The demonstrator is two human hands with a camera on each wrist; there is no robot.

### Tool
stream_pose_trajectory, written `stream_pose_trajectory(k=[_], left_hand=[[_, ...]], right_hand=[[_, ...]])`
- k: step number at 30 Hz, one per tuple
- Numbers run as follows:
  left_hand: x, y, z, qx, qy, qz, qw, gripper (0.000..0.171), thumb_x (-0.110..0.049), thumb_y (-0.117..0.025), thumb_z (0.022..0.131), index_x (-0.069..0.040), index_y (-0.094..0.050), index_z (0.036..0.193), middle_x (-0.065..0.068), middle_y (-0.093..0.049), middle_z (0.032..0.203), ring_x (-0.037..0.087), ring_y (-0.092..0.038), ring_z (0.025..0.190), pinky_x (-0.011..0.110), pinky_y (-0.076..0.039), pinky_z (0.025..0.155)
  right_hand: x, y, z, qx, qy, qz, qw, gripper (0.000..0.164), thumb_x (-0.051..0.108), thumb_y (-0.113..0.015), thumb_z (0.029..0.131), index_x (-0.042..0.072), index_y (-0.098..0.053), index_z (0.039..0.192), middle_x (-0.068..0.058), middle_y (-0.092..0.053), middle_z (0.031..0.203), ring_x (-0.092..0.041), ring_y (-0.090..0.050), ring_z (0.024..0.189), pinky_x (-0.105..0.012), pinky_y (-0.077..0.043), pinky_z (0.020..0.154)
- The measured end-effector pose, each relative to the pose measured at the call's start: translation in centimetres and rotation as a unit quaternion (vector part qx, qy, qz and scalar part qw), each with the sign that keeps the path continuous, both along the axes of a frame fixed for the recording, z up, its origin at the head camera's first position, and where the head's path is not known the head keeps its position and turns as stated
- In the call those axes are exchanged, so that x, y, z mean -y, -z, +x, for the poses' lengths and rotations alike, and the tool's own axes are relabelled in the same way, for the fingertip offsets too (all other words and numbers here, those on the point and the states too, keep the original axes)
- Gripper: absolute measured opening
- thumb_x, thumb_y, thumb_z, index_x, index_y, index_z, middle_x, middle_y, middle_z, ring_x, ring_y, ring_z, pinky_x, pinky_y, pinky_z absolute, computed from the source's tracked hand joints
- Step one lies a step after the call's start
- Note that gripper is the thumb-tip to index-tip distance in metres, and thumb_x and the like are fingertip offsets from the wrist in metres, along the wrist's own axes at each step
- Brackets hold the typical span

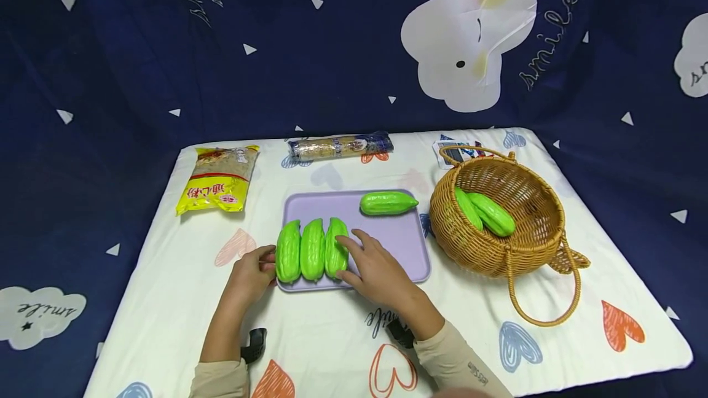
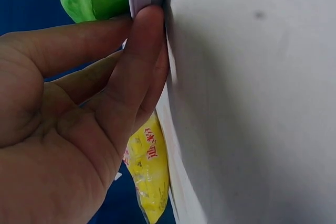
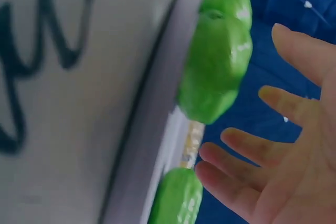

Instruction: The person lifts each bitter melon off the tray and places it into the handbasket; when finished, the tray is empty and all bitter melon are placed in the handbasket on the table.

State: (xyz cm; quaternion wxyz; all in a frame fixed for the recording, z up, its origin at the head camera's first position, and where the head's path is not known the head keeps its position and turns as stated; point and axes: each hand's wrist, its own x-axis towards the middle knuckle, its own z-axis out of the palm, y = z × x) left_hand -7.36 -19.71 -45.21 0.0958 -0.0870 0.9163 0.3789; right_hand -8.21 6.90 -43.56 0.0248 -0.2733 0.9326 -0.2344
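Note:
Three bright green bitter melons stand side by side on the left of a lilac tray [image 1: 387,244]: a left one [image 1: 287,252], a middle one [image 1: 313,250] and a right one [image 1: 335,249]. My left hand [image 1: 251,276] is at the tray's left edge, its fingertips [image 2: 149,19] touching the rim beside the left melon. My right hand [image 1: 381,269] hovers over the tray with fingers spread, close to the right melon; the right wrist view shows a gap between that hand [image 3: 283,166] and the melons. Another bitter melon [image 1: 388,203] lies crosswise at the tray's back right.
A wicker basket [image 1: 470,250] with two green bitter melons [image 1: 491,214] inside stands right of the tray, its handle lying toward the front. Behind it is a printed packet [image 1: 442,159]. A yellow pasta bag [image 1: 218,186] lies back left, and a long noodle pack [image 1: 340,147] at the back.

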Motion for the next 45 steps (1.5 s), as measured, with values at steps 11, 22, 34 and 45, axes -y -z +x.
stream_pose_trajectory(k=[11,22,34,45], left_hand=[[0.1,-0.2,-0.2,-0.001,0.001,-0.003,1.0000,0.045,-0.001,-0.061,0.089,0.004,-0.054,0.132,0.015,-0.066,0.103,0.024,-0.061,0.093,0.041,-0.048,0.083],[-0.2,0.1,-0.1,0.002,0.001,0.015,0.9999,0.044,0.000,-0.059,0.089,0.005,-0.054,0.132,0.015,-0.066,0.104,0.023,-0.062,0.092,0.036,-0.050,0.080],[0.0,0.3,0.1,-0.001,0.004,0.001,1.0000,0.045,0.000,-0.060,0.089,0.005,-0.054,0.132,0.014,-0.066,0.104,0.023,-0.062,0.093,0.041,-0.048,0.084],[0.0,-0.1,0.0,0.003,0.004,-0.003,1.0000,0.044,0.000,-0.059,0.089,0.005,-0.054,0.132,0.014,-0.066,0.104,0.024,-0.061,0.093,0.041,-0.048,0.083]], right_hand=[[0.8,0.9,-0.2,0.022,-0.005,-0.008,1.000,0.054,0.045,-0.059,0.094,0.022,-0.044,0.141,-0.019,-0.040,0.146,-0.036,-0.051,0.125,-0.050,-0.050,0.090],[1.9,0.8,-0.4,0.070,0.035,-0.053,0.996,0.046,0.032,-0.067,0.091,0.012,-0.046,0.127,-0.020,-0.041,0.141,-0.036,-0.065,0.089,-0.044,-0.054,0.077],[0.0,0.0,-0.1,0.028,0.072,-0.095,0.992,0.044,0.017,-0.070,0.083,0.010,-0.050,0.121,-0.011,-0.045,0.141,-0.030,-0.061,0.106,-0.042,-0.053,0.085],[-5.7,-5.0,-0.6,-0.097,0.167,-0.159,0.968,0.047,0.012,-0.070,0.077,0.005,-0.055,0.121,-0.016,-0.042,0.147,-0.035,-0.060,0.108,-0.043,-0.056,0.079]])
